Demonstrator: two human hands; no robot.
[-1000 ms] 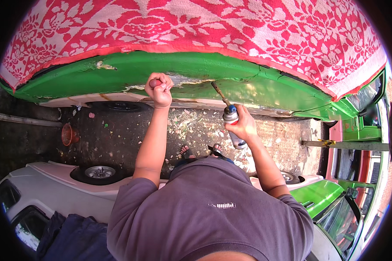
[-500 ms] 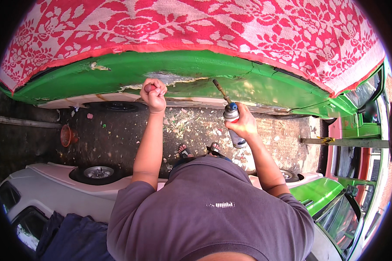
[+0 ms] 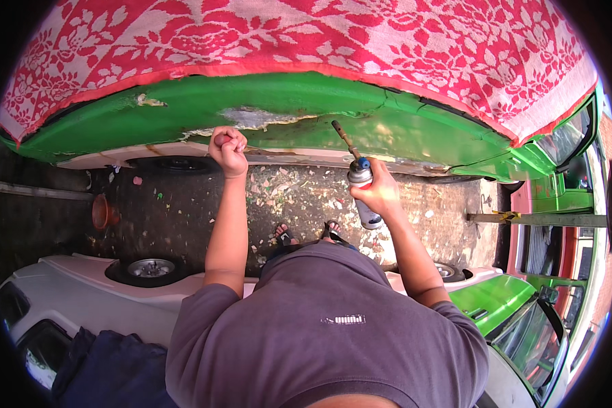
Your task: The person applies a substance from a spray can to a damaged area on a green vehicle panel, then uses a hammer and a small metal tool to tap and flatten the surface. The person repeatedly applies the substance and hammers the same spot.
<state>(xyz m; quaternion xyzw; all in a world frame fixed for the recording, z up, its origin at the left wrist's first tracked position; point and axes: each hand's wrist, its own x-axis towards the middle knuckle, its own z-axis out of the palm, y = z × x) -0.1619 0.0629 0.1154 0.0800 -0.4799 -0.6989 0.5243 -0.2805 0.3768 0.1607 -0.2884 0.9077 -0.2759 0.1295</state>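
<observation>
My left hand (image 3: 232,155) is closed around a tool with a reddish handle (image 3: 222,140); the rest of the tool is mostly hidden. It is up by the green car side (image 3: 163,112), just below a bare greyish patch (image 3: 255,117) with ragged, peeling paint edges. In my right hand (image 3: 382,192) is a gas blowtorch (image 3: 368,216), fingers wrapped around its canister near the blue valve. Its brass nozzle points up and left toward the green panel, right of the patch. Whether a flame burns I cannot tell. A red and white floral cloth (image 3: 319,41) covers the car above.
Paint flakes (image 3: 279,190) litter the dark ground between the vehicles. An orange-red bucket (image 3: 102,212) stands at left. Behind me are a whitish car (image 3: 88,279) with dark fabric (image 3: 115,370) on it and a green vehicle (image 3: 493,302). A metal pole (image 3: 557,219) juts in at right.
My left hand has shifted a little to the left along the green panel, still closed on its tool. The blowtorch in my right hand has hardly moved.
</observation>
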